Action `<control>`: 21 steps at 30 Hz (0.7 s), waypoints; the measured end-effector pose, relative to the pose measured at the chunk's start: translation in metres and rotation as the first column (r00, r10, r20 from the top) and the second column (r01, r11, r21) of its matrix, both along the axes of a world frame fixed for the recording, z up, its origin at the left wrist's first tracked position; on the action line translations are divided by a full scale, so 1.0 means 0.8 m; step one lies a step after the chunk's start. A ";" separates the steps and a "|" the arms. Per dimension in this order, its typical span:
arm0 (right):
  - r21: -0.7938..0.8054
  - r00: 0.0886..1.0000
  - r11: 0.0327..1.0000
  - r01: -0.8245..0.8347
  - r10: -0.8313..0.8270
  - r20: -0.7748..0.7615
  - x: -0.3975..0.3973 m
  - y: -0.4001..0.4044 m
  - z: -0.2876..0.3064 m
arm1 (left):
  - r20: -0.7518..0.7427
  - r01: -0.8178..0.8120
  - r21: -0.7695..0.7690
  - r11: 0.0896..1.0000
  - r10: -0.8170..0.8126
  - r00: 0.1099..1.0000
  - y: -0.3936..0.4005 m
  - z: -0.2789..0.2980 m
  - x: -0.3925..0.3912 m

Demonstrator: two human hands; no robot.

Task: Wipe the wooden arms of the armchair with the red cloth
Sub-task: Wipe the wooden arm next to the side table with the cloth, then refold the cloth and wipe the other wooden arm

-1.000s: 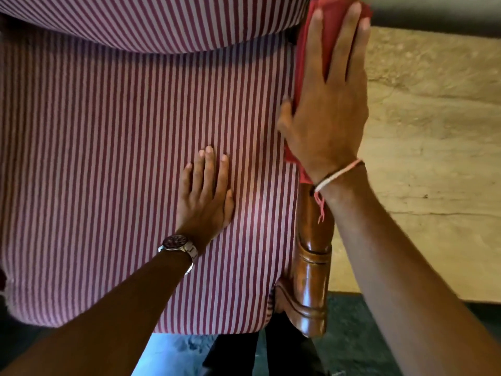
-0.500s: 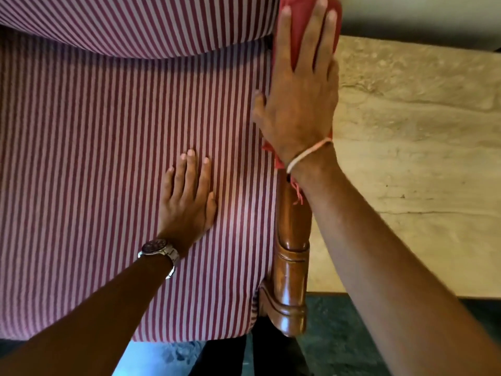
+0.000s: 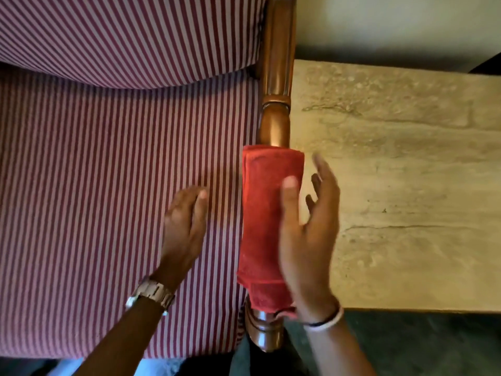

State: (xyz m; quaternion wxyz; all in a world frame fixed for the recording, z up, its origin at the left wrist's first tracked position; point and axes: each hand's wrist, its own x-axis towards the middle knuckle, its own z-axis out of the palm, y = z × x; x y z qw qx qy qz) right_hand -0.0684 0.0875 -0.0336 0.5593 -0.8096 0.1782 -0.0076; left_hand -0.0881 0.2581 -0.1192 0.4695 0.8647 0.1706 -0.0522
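The folded red cloth (image 3: 261, 221) lies draped over the near half of the armchair's right wooden arm (image 3: 276, 77). Polished wood shows beyond the cloth and at the arm's front end (image 3: 264, 335). My right hand (image 3: 309, 240) stands on its edge against the cloth's right side. Its thumb lies on the cloth, and its fingers are spread and lifted off to the right, blurred. My left hand (image 3: 184, 221), with a wristwatch, rests palm down on the striped seat cushion (image 3: 108, 199) just left of the cloth, holding nothing.
The striped back cushion (image 3: 122, 36) fills the top left. A pale stone floor slab (image 3: 406, 185) lies right of the chair arm, with dark floor (image 3: 420, 346) nearer to me. My legs show below the seat's front edge.
The cloth has slid along the wooden arm from its far end toward me. My right hand turned from flat on the cloth onto its edge, fingers lifted. My left hand shifted closer to the arm.
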 end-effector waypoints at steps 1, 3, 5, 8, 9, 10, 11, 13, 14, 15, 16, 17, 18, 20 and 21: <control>0.134 0.995 0.990 0.053 -0.042 -0.089 0.011 -0.016 0.001 | -0.052 -0.090 -0.229 0.969 0.080 0.995 -0.012 0.023 0.003; 0.377 0.961 0.923 0.082 0.026 -0.274 0.033 -0.043 -0.001 | -0.225 -0.185 -0.555 0.811 0.068 0.972 -0.030 0.056 0.008; 0.441 0.934 0.897 0.024 0.137 -0.330 0.047 -0.055 0.000 | -0.261 -0.128 -0.617 0.776 -0.049 0.964 -0.044 0.077 0.010; 0.396 0.941 0.918 -0.021 0.152 -0.303 0.049 -0.057 0.008 | -0.318 -0.204 -0.630 0.749 -0.010 0.948 -0.044 0.089 0.017; 0.373 0.948 0.927 -0.029 0.143 -0.283 0.049 -0.055 0.012 | -0.335 -0.232 -0.665 0.710 -0.007 0.942 -0.038 0.093 0.021; 0.343 0.956 0.938 -0.047 0.143 -0.258 0.050 -0.052 0.018 | -0.343 -0.239 -0.693 0.680 -0.019 0.939 -0.031 0.097 0.023; 0.319 0.960 0.945 -0.070 0.150 -0.234 0.051 -0.045 0.024 | -0.334 -0.227 -0.712 0.665 -0.036 0.942 -0.021 0.102 0.024; 0.311 0.965 0.944 -0.112 0.179 -0.193 0.055 -0.023 0.038 | -0.302 -0.191 -0.728 0.658 -0.057 0.952 -0.001 0.112 0.024; 0.317 0.963 0.939 -0.133 0.197 -0.182 0.055 -0.002 0.043 | -0.292 -0.185 -0.731 0.657 -0.055 0.955 0.019 0.118 0.023; 0.322 0.962 0.935 -0.150 0.214 -0.172 0.055 0.020 0.050 | -0.285 -0.182 -0.729 0.660 -0.051 0.957 0.040 0.125 0.022; 0.329 0.960 0.930 -0.165 0.228 -0.160 0.056 0.047 0.055 | -0.270 -0.172 -0.722 0.670 -0.044 0.962 0.068 0.132 0.022; 0.343 0.957 0.922 -0.181 0.245 -0.154 0.056 0.073 0.061 | -0.248 -0.161 -0.712 0.684 -0.030 0.968 0.095 0.138 0.020; 0.362 0.949 0.910 -0.203 0.274 -0.155 0.056 0.101 0.066 | -0.225 -0.156 -0.693 0.704 -0.005 0.974 0.122 0.146 0.018; 0.416 0.924 0.875 -0.248 0.343 -0.169 0.054 0.169 0.077 | -0.196 -0.174 -0.629 0.758 0.062 0.979 0.189 0.159 0.010; 0.447 0.915 0.856 -0.260 0.367 -0.171 0.052 0.213 0.082 | -0.182 -0.190 -0.587 0.787 0.100 0.978 0.234 0.167 0.003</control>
